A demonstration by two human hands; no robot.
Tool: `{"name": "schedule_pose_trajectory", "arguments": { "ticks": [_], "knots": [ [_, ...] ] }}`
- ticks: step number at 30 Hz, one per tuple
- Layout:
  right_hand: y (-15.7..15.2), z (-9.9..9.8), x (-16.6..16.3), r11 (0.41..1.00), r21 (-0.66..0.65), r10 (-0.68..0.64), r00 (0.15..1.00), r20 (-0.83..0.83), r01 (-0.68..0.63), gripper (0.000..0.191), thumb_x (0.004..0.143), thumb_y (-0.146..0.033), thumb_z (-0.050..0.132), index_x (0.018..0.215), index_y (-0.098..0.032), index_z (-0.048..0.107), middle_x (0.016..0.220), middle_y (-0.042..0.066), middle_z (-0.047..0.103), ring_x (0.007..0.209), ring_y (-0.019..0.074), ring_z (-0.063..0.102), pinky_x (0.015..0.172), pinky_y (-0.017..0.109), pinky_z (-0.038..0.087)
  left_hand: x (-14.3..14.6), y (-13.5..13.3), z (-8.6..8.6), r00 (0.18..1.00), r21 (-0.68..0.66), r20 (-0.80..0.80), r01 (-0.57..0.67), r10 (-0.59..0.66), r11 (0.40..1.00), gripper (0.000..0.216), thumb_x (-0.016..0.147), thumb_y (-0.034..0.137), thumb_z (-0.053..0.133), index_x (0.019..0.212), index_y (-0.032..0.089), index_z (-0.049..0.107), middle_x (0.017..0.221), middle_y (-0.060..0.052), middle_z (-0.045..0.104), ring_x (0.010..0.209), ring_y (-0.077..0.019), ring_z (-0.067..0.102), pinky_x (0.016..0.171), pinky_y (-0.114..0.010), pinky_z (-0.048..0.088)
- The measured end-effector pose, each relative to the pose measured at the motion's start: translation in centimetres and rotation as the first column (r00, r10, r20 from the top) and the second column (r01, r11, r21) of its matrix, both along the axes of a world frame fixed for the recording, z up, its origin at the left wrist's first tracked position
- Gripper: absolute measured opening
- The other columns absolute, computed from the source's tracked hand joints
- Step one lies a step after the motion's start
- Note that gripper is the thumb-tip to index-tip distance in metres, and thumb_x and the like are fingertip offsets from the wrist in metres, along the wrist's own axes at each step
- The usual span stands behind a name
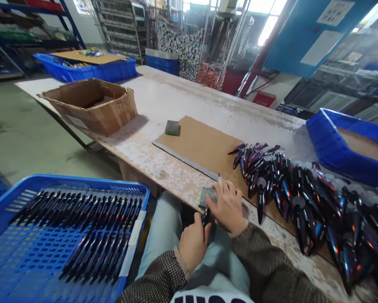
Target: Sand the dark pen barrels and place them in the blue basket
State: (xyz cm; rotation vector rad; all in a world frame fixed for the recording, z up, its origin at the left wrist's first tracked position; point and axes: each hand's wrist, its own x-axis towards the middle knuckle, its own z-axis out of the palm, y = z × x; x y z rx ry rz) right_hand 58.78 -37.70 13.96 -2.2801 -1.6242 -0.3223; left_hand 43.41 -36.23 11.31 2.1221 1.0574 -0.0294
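Dark checked sleeves (159,273) and pale blue trousers (160,235) fill the space nearest the viewer, with two bare hands meeting at the table's near edge. Thumb upward, the left hand (192,244) is closed around a small dark glossy piece (205,217), held above the lap between both hands. The right hand (228,206) comes in palm down, knuckles bent, its fingers curled on a slim pale tool (220,181) with a dark tip pointing up; whether its thumb touches the piece cannot be told. Beside those fingers, a flat grey-green block (204,196) rests on the table edge. Left of the lap, a blue plastic basket (25,252) with a slotted floor holds two rows of slender, shiny black pieces (78,210) with translucent ends. To the right lies a heap of pointed, mirror-dark pieces (283,185), partly on a flat brown cardboard sheet (204,143). Farther out on the worn white table (176,90) stand an open, creased cardboard box (113,115), a blue tub (330,151) with brown material inside, and a wide blue bin (91,75) topped with cardboard.
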Motion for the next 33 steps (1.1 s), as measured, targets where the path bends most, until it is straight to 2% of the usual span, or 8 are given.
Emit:
{"name": "schedule_pose_trajectory", "arguments": {
  "ticks": [4, 7, 10, 12, 15, 24, 27, 33],
  "knots": [
    [2.9, 0.1, 3.2, 0.998, 0.037, -0.053, 0.996, -0.078, 0.056, 0.029, 0.092, -0.043, 0.057, 0.108, -0.019, 0.06, 0.108, 0.015, 0.06, 0.115, 0.0368, 0.044, 0.09, 0.05, 0.038, -0.5, 0.2, 0.2, 0.988, -0.111, 0.145, -0.039, 0.055, 0.993, 0.02, 0.101, 0.034, 0.038, 0.112, 0.019, 0.044, 0.093, -0.01, 0.071, 0.088, -0.0263, 0.07, 0.07, -0.03, 0.045],
    [2.9, 0.8, 5.7, 0.971, 0.238, 0.061, 0.963, -0.262, 0.003, 0.036, 0.092, -0.05, 0.052, 0.11, -0.019, 0.059, 0.107, 0.012, 0.06, 0.109, 0.0332, 0.049, 0.092, 0.047, 0.041, -0.7, 0.5, 0.8, 0.909, -0.445, 0.35, -0.052, 0.227, 0.894, 0.027, 0.099, 0.047, 0.041, 0.107, 0.022, 0.046, 0.077, -0.001, 0.064, 0.06, -0.0165, 0.061, 0.056, -0.025, 0.043],
    [1.6, 1.6, 6.7, 0.924, 0.38, 0.183, 0.904, -0.387, -0.025, 0.041, 0.092, -0.053, 0.053, 0.114, -0.019, 0.058, 0.109, 0.011, 0.061, 0.102, 0.0297, 0.054, 0.091, 0.043, 0.042, -0.1, 1.0, 1.8, 0.826, -0.851, 0.316, 0.028, 0.468, 0.525, 0.048, 0.094, 0.068, 0.037, 0.107, 0.023, 0.046, 0.058, 0.009, 0.047, 0.035, -0.0084, 0.034, 0.038, -0.02, 0.03],
    [1.0, 1.7, 5.9, 0.931, 0.364, 0.183, 0.907, -0.379, -0.036, 0.037, 0.092, -0.053, 0.056, 0.108, -0.02, 0.061, 0.103, 0.009, 0.061, 0.098, 0.0289, 0.054, 0.088, 0.041, 0.042, 0.5, 1.3, 2.3, 0.81, -0.962, 0.204, 0.063, 0.549, 0.264, 0.052, 0.094, 0.07, 0.032, 0.105, 0.021, 0.048, 0.055, 0.01, 0.042, 0.033, -0.0066, 0.026, 0.034, -0.018, 0.024],
    [1.0, 1.2, 3.3, 0.951, 0.309, 0.126, 0.948, -0.293, -0.031, 0.033, 0.092, -0.052, 0.057, 0.099, -0.02, 0.062, 0.098, 0.008, 0.06, 0.097, 0.0296, 0.053, 0.086, 0.041, 0.04, 1.2, 1.4, 2.3, 0.786, -0.997, 0.077, 0.051, 0.613, 0.059, 0.052, 0.097, 0.067, 0.028, 0.098, 0.02, 0.051, 0.053, 0.01, 0.037, 0.034, -0.0052, 0.019, 0.033, -0.017, 0.017],
    [2.5, 0.4, 2.4, 0.973, 0.229, 0.059, 0.984, -0.168, -0.019, 0.025, 0.086, -0.043, 0.066, 0.097, -0.021, 0.061, 0.099, 0.008, 0.06, 0.101, 0.0303, 0.051, 0.085, 0.04, 0.036, 1.5, 1.2, 2.5, 0.725, -0.999, -0.026, 0.008, 0.688, -0.046, 0.049, 0.1, 0.062, 0.029, 0.089, 0.02, 0.051, 0.05, 0.01, 0.034, 0.033, -0.0041, 0.017, 0.033, -0.018, 0.011],
    [2.5, 0.6, 2.4, 0.975, 0.184, 0.159, 0.974, -0.162, -0.129, 0.026, 0.086, -0.041, 0.068, 0.102, -0.022, 0.061, 0.107, 0.008, 0.06, 0.104, 0.0297, 0.05, 0.087, 0.04, 0.036, 1.6, 1.3, 2.7, 0.719, -0.999, -0.032, -0.004, 0.694, -0.041, 0.049, 0.101, 0.061, 0.027, 0.087, 0.02, 0.05, 0.049, 0.01, 0.034, 0.032, -0.0041, 0.016, 0.032, -0.018, 0.009],
    [2.4, 1.0, 2.1, 0.986, 0.162, 0.067, 0.99, -0.125, -0.046, 0.026, 0.085, -0.041, 0.07, 0.1, -0.021, 0.061, 0.099, 0.008, 0.06, 0.103, 0.0307, 0.05, 0.085, 0.041, 0.035, 1.5, 1.2, 2.3, 0.719, -0.999, -0.033, 0.001, 0.694, -0.048, 0.048, 0.1, 0.063, 0.032, 0.088, 0.02, 0.05, 0.049, 0.01, 0.034, 0.032, -0.0039, 0.017, 0.033, -0.017, 0.01]
  ]
}}
